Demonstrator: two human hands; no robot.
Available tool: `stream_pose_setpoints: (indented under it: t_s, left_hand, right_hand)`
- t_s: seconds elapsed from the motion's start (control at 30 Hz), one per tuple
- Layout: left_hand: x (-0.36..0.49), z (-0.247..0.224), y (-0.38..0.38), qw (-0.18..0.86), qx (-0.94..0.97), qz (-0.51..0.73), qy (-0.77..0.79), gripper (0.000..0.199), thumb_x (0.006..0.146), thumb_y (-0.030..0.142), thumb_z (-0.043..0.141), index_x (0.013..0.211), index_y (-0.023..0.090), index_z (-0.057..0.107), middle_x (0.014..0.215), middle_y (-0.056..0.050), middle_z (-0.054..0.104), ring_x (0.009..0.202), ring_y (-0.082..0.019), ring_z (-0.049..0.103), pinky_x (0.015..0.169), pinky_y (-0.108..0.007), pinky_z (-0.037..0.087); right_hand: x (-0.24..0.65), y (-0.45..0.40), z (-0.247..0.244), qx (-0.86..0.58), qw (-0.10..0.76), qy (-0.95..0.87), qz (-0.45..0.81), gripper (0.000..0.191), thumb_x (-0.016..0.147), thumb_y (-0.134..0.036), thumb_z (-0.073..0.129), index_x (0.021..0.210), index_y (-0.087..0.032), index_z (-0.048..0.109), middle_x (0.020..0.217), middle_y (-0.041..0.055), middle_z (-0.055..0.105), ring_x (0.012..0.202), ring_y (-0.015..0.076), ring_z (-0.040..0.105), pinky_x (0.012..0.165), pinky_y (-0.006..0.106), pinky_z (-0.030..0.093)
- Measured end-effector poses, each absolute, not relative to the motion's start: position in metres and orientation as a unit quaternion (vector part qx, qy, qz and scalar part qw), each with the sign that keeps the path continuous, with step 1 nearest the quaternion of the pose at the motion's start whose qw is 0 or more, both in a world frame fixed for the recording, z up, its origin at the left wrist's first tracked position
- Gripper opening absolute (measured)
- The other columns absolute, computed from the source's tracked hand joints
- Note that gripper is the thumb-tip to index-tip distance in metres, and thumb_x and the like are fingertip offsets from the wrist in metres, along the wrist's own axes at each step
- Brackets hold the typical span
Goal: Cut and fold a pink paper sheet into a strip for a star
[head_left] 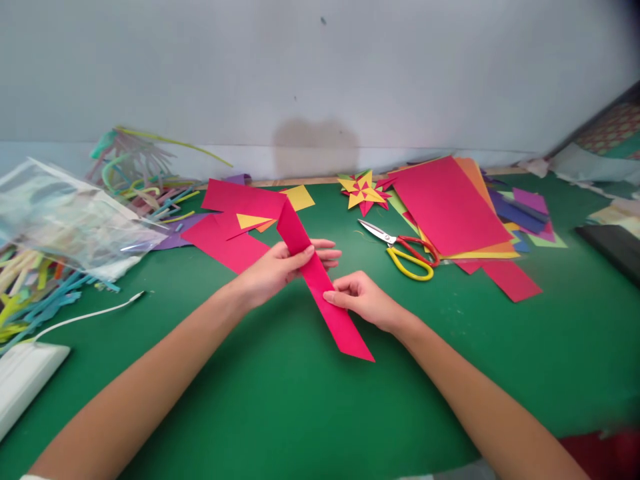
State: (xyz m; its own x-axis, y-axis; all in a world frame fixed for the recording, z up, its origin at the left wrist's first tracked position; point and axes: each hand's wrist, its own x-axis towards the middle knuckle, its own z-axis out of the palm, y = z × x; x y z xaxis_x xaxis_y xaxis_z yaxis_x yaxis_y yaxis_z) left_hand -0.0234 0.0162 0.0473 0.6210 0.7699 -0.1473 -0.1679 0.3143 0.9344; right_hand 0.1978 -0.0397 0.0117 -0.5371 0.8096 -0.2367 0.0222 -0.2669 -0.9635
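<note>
A long red paper strip (323,293) with slanted ends is held aslant above the green table. My left hand (295,260) grips its upper part, thumb on top and fingers stretched out behind it. Lower down, my right hand (357,297) pinches the right edge between thumb and curled fingers. Just behind my left hand lie red paper pieces (225,240) and a yellow paper triangle (253,221). Scissors (400,247) with one red and one yellow handle rest beyond my right hand, blades partly apart.
A yellow, red and green paper star (363,192) lies near the wall. Stacked coloured sheets (453,210) are at the right, with a dark flat object (610,253) beyond. At the left are a clear plastic bag (75,207), pipe cleaners (45,293) and a white box (30,380) with a cable.
</note>
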Motion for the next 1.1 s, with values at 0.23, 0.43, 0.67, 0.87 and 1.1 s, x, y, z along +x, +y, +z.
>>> stream_pose_setpoints:
  t_s: [0.23,0.43,0.67,0.87,1.1]
  left_hand:
    - [-0.056,0.056,0.049,0.696,0.468,0.408,0.362,0.039,0.109,0.039,0.056,0.131,0.010,0.070,0.135,-0.020,0.073,0.118,-0.029,0.075,0.111,-0.046,0.056]
    - [-0.063,0.046,0.062,0.634,0.420,0.510,0.402,0.049,0.111,0.046,0.045,0.147,0.014,0.056,0.129,-0.018,0.076,0.112,-0.025,0.078,0.107,-0.043,0.058]
    - [-0.003,0.021,0.010,0.570,0.556,0.422,0.434,0.092,0.096,0.046,0.074,0.170,0.024,0.021,0.084,-0.001,0.077,0.076,-0.019,0.074,0.074,-0.031,0.058]
    - [-0.003,0.032,-0.002,0.475,0.614,0.441,0.451,0.088,0.097,0.037,0.071,0.169,0.027,0.023,0.067,0.006,0.065,0.057,-0.013,0.056,0.056,-0.024,0.043]
    - [0.005,0.030,-0.014,0.533,0.640,0.383,0.400,0.094,0.098,0.037,0.070,0.172,0.033,0.011,0.062,0.009,0.058,0.050,-0.011,0.043,0.054,-0.026,0.037]
  right_hand:
    - [0.203,-0.040,0.016,-0.384,0.216,-0.540,0.717,0.048,0.090,-0.058,0.075,0.070,-0.017,0.062,0.064,-0.0028,0.054,0.058,0.0108,0.043,0.055,0.026,0.029]
    - [0.200,-0.037,0.011,-0.431,0.332,-0.503,0.672,0.048,0.087,-0.059,0.077,0.068,-0.018,0.062,0.065,-0.0016,0.058,0.060,0.0127,0.048,0.057,0.027,0.035]
    - [0.191,-0.036,0.004,-0.452,0.379,-0.473,0.654,0.046,0.084,-0.062,0.079,0.074,-0.018,0.069,0.067,0.0003,0.065,0.060,0.0145,0.055,0.058,0.028,0.042]
    - [0.195,-0.033,0.004,-0.463,0.399,-0.532,0.586,0.047,0.094,-0.064,0.069,0.078,-0.019,0.067,0.060,0.0000,0.064,0.052,0.0141,0.058,0.052,0.027,0.047]
    - [0.209,-0.023,0.011,-0.453,0.479,-0.488,0.572,0.041,0.091,-0.061,0.074,0.098,-0.021,0.070,0.076,-0.0004,0.065,0.059,0.0128,0.058,0.050,0.024,0.049]
